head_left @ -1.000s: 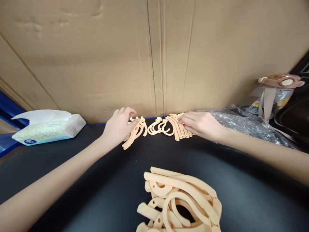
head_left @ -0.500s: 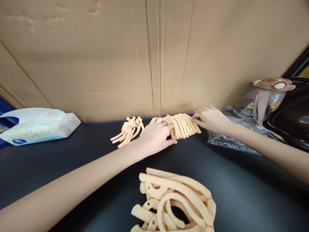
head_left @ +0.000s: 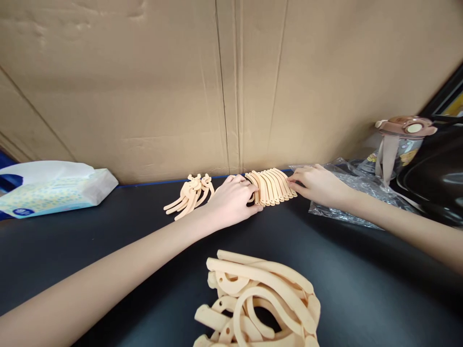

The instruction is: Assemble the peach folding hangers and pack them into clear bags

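A row of curved beige strips (head_left: 271, 188), with small holes at their ends, lies side by side on the dark tabletop against the cardboard. My left hand (head_left: 235, 200) is bent round the left end of the row, its thumb at the front edge; part of the row is hidden under it. At the right end, my right hand (head_left: 313, 183) has thumb and fingertips closed together on the outermost strip. Left of my left hand lies a loose cluster of similar beige pieces (head_left: 193, 190). Closer to me is a larger heap of curved beige parts (head_left: 267, 299).
Cardboard (head_left: 162, 96) stands upright along the back. A tissue pack (head_left: 58, 188) lies at far left. To the right are a crumpled clear plastic bag (head_left: 343, 212), a drinking bottle with a strap (head_left: 401, 144) and a glossy black object (head_left: 434, 178). The tabletop (head_left: 361, 279) is black.
My right thumb and fingertips have come in against the right end of the row. My left hand stays at the left end. The whole view has shifted slightly.
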